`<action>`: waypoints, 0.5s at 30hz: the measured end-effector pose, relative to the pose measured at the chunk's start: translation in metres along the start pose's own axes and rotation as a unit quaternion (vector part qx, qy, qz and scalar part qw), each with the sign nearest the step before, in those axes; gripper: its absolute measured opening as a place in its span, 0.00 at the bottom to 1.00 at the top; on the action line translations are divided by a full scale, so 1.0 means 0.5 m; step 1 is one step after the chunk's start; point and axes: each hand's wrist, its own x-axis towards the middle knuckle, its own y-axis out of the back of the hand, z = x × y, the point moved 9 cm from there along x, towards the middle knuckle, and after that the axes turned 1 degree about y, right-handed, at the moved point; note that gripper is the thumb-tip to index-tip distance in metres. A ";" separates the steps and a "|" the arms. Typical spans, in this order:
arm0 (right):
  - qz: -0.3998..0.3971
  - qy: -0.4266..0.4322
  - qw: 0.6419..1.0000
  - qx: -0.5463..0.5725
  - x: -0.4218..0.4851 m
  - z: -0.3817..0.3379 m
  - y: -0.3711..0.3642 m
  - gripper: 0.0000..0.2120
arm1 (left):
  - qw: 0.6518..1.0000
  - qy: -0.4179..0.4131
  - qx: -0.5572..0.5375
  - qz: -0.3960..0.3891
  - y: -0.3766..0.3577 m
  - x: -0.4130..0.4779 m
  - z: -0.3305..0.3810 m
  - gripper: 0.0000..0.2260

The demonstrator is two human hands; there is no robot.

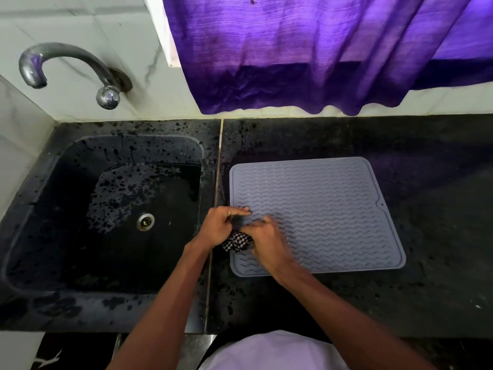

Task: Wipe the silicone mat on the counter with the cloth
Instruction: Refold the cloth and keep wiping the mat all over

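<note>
Both hands were bunched together over the near-left corner of the silicone mat [320, 209], which lay flat on the dark counter [426, 289] just right of the sink [53, 209]. The checked cloth [237, 243] was wadded between them. The left hand [222, 228] had its fingers curled round the upper part of the cloth. The right hand [269, 237] was blurred but looked closed round the cloth too.

Handling, as a judgement:
- The cloth looked soft, light and limp, so it would be best balled in one palm with flat pressure through it.
- The mat looked thin, floppy and grippy, with wavy ridges and a raised rim.
- It would probably creep or buckle under a hard stroke, so a free hand pinning an edge would help.
- The ridges could snag the cloth, so strokes along the waves seemed easier.

The sink basin showed dark wet-looking blotches and a metal drain [145, 221]. I couldn't tell whether there was standing water. A tap [66, 62] curved over the sink from the wall.
</note>
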 end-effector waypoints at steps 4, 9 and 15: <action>0.000 0.005 1.000 0.017 0.009 -0.005 -0.013 0.25 | 0.999 0.012 0.007 -0.035 0.002 0.007 -0.005 0.29; 0.004 0.004 1.000 -0.019 0.001 -0.016 -0.005 0.22 | 0.999 0.014 0.010 -0.033 0.002 0.007 -0.001 0.29; 0.004 -0.034 0.999 -0.019 -0.007 0.030 0.024 0.18 | 1.000 -0.014 0.007 0.001 0.000 -0.008 0.005 0.24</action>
